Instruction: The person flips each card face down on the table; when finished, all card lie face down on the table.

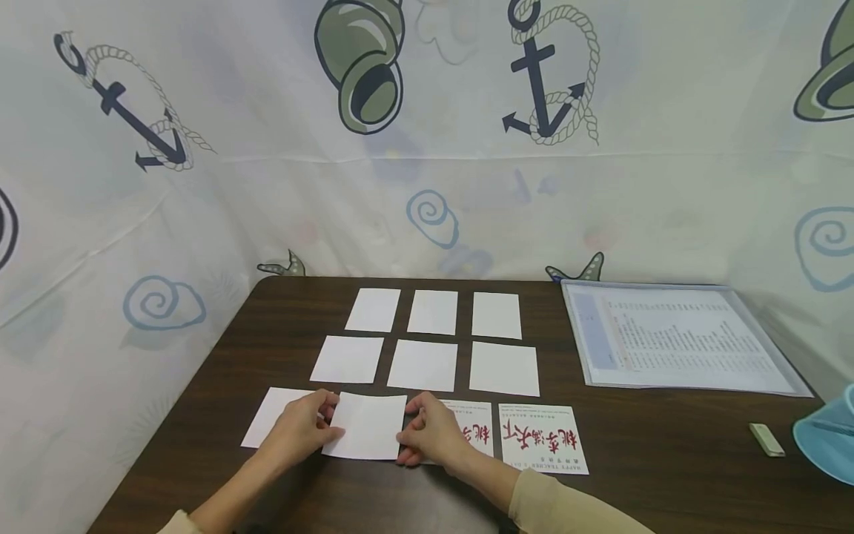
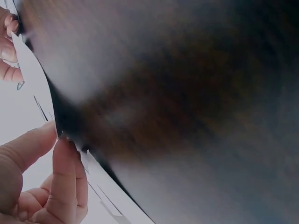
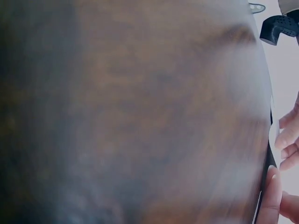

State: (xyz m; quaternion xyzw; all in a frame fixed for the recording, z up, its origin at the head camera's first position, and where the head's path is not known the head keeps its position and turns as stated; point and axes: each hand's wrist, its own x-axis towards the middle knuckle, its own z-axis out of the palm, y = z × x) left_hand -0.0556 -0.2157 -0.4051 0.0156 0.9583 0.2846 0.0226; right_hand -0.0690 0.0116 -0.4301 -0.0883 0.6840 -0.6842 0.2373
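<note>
A blank white card [image 1: 365, 429] is held by both hands just above the front row on the dark table. My left hand [image 1: 303, 424] pinches its left edge between thumb and fingers, and the left wrist view shows the card [image 2: 35, 77] bowed slightly. At the opposite edge, my right hand [image 1: 434, 434] pinches the card with thumb and fingertips. Partly behind the left hand lies another white card [image 1: 270, 415]. To the right are a printed card [image 1: 475, 423] with red characters, partly covered by the right hand, and a second printed card [image 1: 543, 439], fully visible.
Two rows of blank cards lie behind, including a middle-row card [image 1: 422, 365] and a back-row card [image 1: 432, 311]. A printed sheet in a clear sleeve [image 1: 687, 337] lies at the back right. Nearer are a small pale green block [image 1: 766, 440] and a blue object [image 1: 827, 437].
</note>
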